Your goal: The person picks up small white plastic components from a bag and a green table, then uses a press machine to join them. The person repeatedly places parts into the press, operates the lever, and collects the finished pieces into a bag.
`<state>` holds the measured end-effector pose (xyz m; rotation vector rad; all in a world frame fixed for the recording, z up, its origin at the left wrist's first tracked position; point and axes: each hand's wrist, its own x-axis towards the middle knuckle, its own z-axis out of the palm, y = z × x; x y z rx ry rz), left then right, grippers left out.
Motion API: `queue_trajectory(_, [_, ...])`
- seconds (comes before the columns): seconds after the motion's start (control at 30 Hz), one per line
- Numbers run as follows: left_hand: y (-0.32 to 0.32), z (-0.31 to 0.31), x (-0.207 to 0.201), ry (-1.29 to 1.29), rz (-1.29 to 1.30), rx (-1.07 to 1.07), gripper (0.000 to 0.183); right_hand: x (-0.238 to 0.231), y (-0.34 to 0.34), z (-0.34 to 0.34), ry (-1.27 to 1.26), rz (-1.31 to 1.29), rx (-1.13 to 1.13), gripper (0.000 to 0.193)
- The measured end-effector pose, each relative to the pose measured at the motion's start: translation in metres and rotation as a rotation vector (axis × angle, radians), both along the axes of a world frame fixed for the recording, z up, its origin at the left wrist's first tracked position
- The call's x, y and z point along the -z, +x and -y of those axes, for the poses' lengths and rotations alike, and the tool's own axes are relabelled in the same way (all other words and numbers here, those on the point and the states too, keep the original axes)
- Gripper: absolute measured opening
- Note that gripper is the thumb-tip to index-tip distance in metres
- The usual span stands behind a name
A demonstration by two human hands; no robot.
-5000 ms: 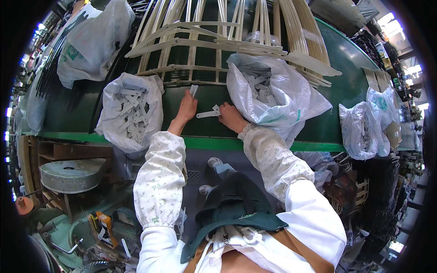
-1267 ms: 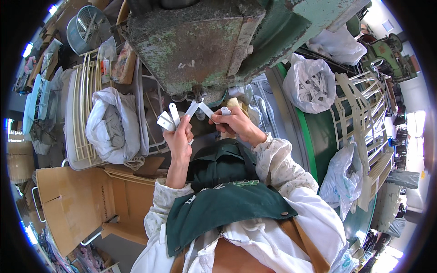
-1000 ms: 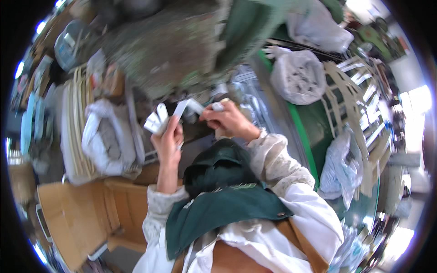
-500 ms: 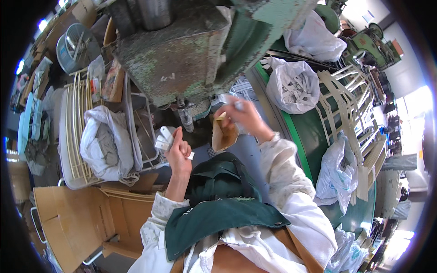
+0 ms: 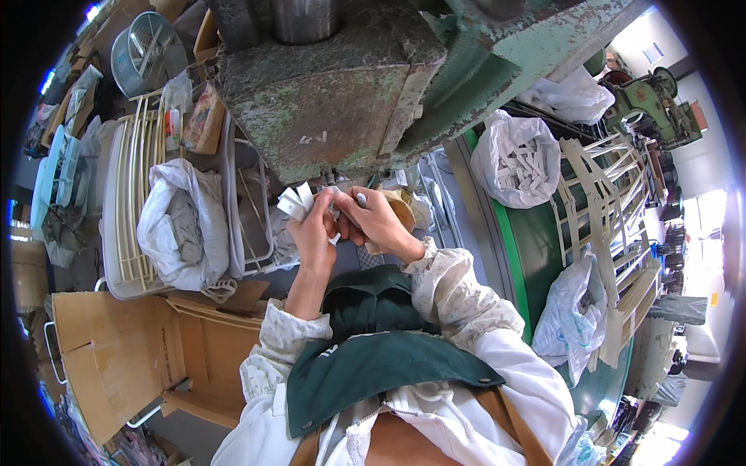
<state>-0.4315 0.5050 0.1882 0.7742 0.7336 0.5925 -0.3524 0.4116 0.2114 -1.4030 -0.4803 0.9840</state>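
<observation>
My left hand (image 5: 312,237) is closed around several small white flat pieces (image 5: 294,203) that fan out past its fingers. Touching it from the right, my right hand (image 5: 381,224) has its fingers curled inward; a small pale piece (image 5: 360,199) shows at its thumb. Both hands meet just below the worn green press machine (image 5: 330,116). A yellowish-brown container (image 5: 399,208) is partly hidden behind my right hand, and its kind is unclear.
On the left, a white cloth sack (image 5: 167,233) lies on cream metal racks beside an open cardboard box (image 5: 116,349). To the right, a white bag of pale strips (image 5: 519,167), stacked cream frames (image 5: 594,202) and a plastic bag (image 5: 571,311) rest on a green-topped table (image 5: 536,256).
My right hand has come from beside the brown container over to my left hand, and the two now touch. The left hand has risen slightly toward the press, still holding white pieces.
</observation>
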Motion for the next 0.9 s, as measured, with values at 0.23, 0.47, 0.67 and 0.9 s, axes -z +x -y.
queue_trajectory(0.23, [-0.008, -0.008, 0.011, -0.135, -0.024, 0.079, 0.012, 0.097, 0.084, 0.01, -0.256, 0.334, -0.025, 0.031])
queue_trajectory(0.47, [-0.05, -0.027, 0.034, -0.33, 0.407, 0.354, 0.029, 0.185, 0.114, -0.073, -0.227, 1.175, 0.163, 0.038])
queue_trajectory(0.67, [-0.057, -0.022, 0.007, -0.142, 0.186, 0.241, 0.018, 0.173, 0.123, -0.062, -0.241, 1.139, 0.096, 0.036])
queue_trajectory(0.9, [-0.062, -0.029, 0.028, -0.263, 0.391, 0.251, 0.025, 0.139, 0.112, -0.046, -0.054, 0.88, 0.054, 0.033])
